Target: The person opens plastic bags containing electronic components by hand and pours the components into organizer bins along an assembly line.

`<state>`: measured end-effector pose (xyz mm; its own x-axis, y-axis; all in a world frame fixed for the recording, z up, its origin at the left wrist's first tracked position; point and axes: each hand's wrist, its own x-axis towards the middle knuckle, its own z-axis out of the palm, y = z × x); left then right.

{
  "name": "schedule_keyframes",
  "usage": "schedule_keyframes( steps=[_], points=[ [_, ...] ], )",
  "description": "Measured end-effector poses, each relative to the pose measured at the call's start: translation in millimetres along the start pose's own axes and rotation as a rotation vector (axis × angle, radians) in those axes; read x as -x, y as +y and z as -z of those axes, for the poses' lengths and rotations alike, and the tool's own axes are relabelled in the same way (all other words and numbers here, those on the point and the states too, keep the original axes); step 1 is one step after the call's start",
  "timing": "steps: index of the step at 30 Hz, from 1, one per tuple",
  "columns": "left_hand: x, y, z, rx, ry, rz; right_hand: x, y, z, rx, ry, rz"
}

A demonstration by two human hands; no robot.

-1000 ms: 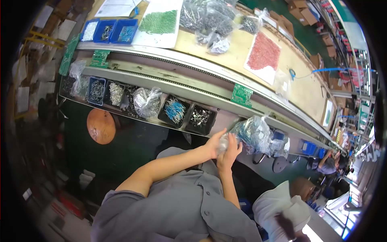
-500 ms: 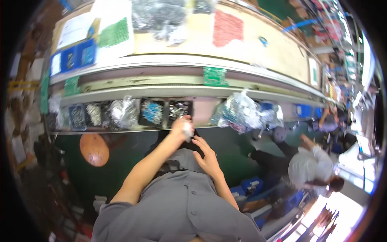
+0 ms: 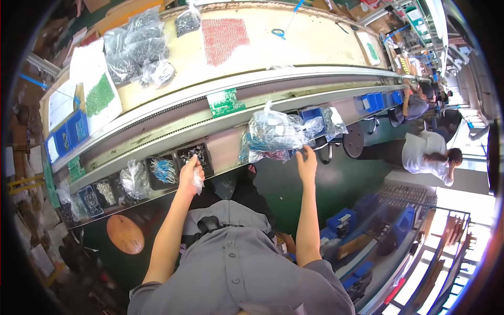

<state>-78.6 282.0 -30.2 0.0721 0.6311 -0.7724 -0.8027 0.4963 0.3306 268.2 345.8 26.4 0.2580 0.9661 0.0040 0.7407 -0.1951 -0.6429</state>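
Note:
My left hand (image 3: 188, 177) is closed around a crumpled bit of whitish, clear plastic (image 3: 198, 181), which pokes out below the fingers. It is at the front edge of a black bin of small dark and silvery parts (image 3: 192, 153). To its left stands a bin of blue and white leaded parts (image 3: 163, 170). My right hand (image 3: 306, 165) is open, fingers apart, with the fingertips right at the near edge of a pile of clear plastic bags (image 3: 275, 131) on the bench ledge.
A green circuit board (image 3: 226, 102) sits on the conveyor rail. Beyond lie red parts in rows (image 3: 224, 41), green parts (image 3: 100, 95) and bagged dark parts (image 3: 137, 44). A round stool (image 3: 125, 234) is at left. A co-worker in white (image 3: 428, 155) is at right.
My view has turned to the right. My right hand has moved away from my left, out to the plastic bags. The left stays closed on the crumpled plastic by the black bin.

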Motion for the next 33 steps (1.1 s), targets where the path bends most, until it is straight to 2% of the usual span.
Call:
schedule_keyframes(
  steps=[4,6,8,12,15,17,18,19,21,23,25,26,28,29,31,33],
  points=[
    [-12.3,-33.0,-27.5,-0.314,0.043,-0.133,-36.7,21.0,10.1,0.048,-0.015,0.134],
    [-18.7,-49.1,-49.0,-0.463,0.042,-0.23,-49.4,35.5,6.8,0.1,-0.067,0.244],
    [-24.9,-63.6,-65.7,-0.589,0.097,-0.272,-56.5,38.2,6.8,0.1,-0.186,0.247],
    [-68.3,-101.2,-48.2,-0.737,0.242,-0.401,-64.3,22.5,-4.0,0.32,-0.394,0.464],
    [-83.3,-111.0,-39.6,-1.15,0.393,-0.522,-65.2,10.0,-15.2,0.439,-0.436,0.605],
    [-85.1,-112.7,-44.8,-1.232,0.415,-0.561,-67.5,10.9,-23.5,0.482,-0.38,0.749],
    [-82.9,-112.5,-50.2,-1.323,0.407,-0.599,-69.5,11.3,-25.8,0.402,-0.385,0.788],
    [-81.4,-111.4,-56.3,-1.313,0.367,-0.538,-70.5,16.1,-28.3,0.402,-0.399,0.803],
    [-82.1,-111.9,-63.7,-1.299,0.353,-0.538,-76.7,19.3,-32.6,0.255,-0.478,0.82],
    [-85.2,-114.0,-67.0,-1.292,0.335,-0.541,-82.9,21.6,-35.3,0.178,-0.412,0.861],
    [-91.6,-114.8,-65.4,-1.364,0.249,-0.588,-91.7,22.9,-41.4,-0.05,-0.56,0.705],
    [-89.8,-112.1,-69.7,-1.364,0.248,-0.587,-94.7,14.7,-38.1,-0.091,-0.483,0.761],
    [-87.8,-106.6,-79.2,-1.261,0.228,-0.443,-104.0,6.1,-38.0,-0.121,-0.524,0.72],
    [-93.2,-106.2,-76.4,-1.256,0.224,-0.445,-109.6,1.1,-37.7,-0.156,-0.562,0.679],
    [-107.2,-106.8,-61.6,-1.075,0.113,-0.346,-121.5,-13.2,-32.2,-0.152,-0.604,0.67],
    [-107.9,-106.3,-51.6,-1.114,0.102,-0.41,-128.6,-29.1,-22.8,-0.134,-0.67,0.632]
  ],
)
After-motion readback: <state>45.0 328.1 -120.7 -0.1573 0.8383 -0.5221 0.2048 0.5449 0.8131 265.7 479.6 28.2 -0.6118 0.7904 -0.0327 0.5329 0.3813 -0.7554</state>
